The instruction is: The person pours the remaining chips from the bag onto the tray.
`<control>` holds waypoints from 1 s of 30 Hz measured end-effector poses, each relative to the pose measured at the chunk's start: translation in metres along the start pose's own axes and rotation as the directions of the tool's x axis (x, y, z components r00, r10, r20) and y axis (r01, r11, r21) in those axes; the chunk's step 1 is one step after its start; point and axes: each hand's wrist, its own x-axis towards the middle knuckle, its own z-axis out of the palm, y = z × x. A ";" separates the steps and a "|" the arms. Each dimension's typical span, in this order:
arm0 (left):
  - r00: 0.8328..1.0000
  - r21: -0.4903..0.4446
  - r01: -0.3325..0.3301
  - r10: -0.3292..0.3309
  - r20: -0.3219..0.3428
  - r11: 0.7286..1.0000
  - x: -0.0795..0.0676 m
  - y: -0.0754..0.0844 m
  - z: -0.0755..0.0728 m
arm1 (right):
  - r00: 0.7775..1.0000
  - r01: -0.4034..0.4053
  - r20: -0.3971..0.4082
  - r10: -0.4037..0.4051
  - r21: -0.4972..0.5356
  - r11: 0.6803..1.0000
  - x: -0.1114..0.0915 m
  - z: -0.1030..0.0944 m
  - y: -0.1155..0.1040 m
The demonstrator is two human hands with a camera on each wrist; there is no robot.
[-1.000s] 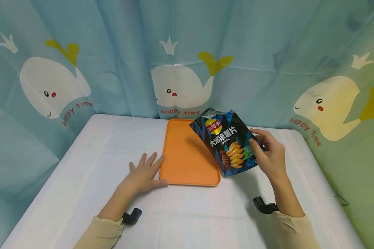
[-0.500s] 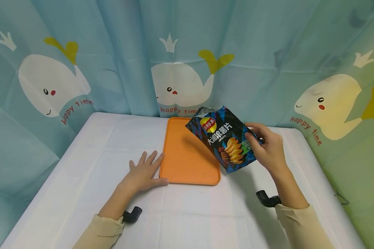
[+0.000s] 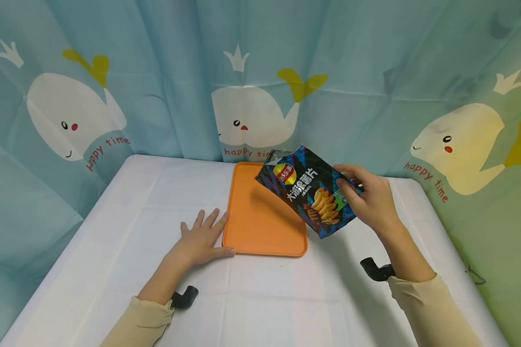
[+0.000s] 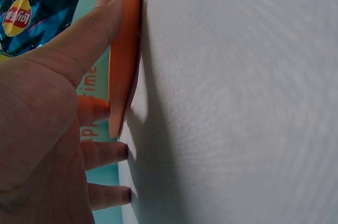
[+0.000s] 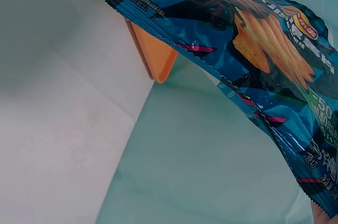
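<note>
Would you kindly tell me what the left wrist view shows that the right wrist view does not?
Only the left wrist view: the left hand and red lettering on the curtain.
Only the right wrist view: the chip picture on the snack bag and a sliver of the right hand.
Both: the snack bag, the orange tray, the tabletop and the curtain.

Pale blue fabric curtain (image 3: 351, 48): soft folds, greener at right
Printed white cartoon whales (image 3: 260, 113): 3, with mustard tail flukes (image 3: 299, 91), white crowns (image 3: 237, 61), red lettering (image 3: 244, 152)
White cloth-covered table (image 3: 265, 299): rounded back corners
Light: warmer at right
</note>
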 end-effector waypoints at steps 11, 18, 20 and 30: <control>1.000 0.001 0.000 0.000 0.012 1.000 0.001 0.000 -0.003 | 0.993 0.066 0.099 -0.061 -0.049 0.997 0.015 -0.005 -0.006; 1.000 -0.006 0.015 -0.015 0.017 1.000 0.001 -0.001 -0.003 | 0.983 0.108 0.156 -0.098 -0.053 0.993 0.025 -0.005 -0.010; 1.000 -0.006 0.019 -0.019 0.020 1.000 0.002 0.000 -0.002 | 0.980 0.119 0.163 -0.109 -0.051 0.992 0.027 -0.006 -0.011; 1.000 -0.002 0.019 -0.019 0.020 1.000 0.001 0.001 -0.003 | 0.964 0.169 0.221 -0.149 -0.075 0.983 0.036 -0.008 -0.015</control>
